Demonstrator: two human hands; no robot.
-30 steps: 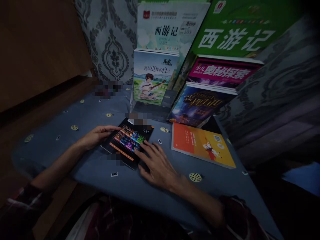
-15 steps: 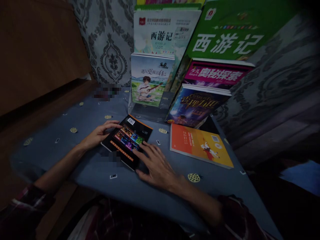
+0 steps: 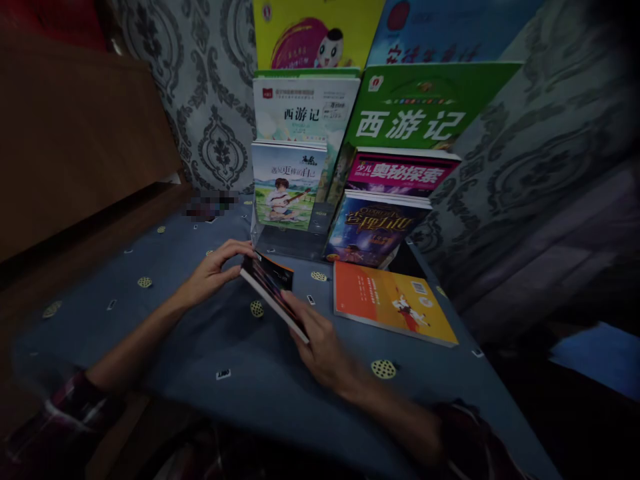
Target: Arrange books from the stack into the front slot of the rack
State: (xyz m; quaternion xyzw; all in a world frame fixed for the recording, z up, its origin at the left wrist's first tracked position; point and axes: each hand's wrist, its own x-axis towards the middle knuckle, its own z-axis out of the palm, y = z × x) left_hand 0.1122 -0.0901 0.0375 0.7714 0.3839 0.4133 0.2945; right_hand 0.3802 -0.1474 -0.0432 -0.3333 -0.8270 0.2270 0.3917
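Observation:
Both hands grip a thin black book [image 3: 273,285] by its opposite edges. Its near edge is tilted up off the table, so the white page edge faces me. My left hand [image 3: 220,267] pinches the left corner between thumb and fingers. At the lower right end, my right hand [image 3: 320,343] has its fingers on the cover and its thumb underneath. An orange and yellow book [image 3: 395,303] lies flat to the right of my right hand. Beyond the black book stands a clear display rack [image 3: 290,243] holding upright books.
The rack's books include one with a guitar player [image 3: 287,190], a dark blue one [image 3: 377,230], a magenta one [image 3: 395,173] and a green one [image 3: 415,113]. A blue patterned cloth [image 3: 175,347] covers the table. A brown wooden panel [image 3: 75,147] stands at left, patterned wallpaper [image 3: 220,147] behind.
The black book lay flat with my hands resting on it; now its near edge is raised and both hands hold it. The view has tilted up, showing more of the rack's top.

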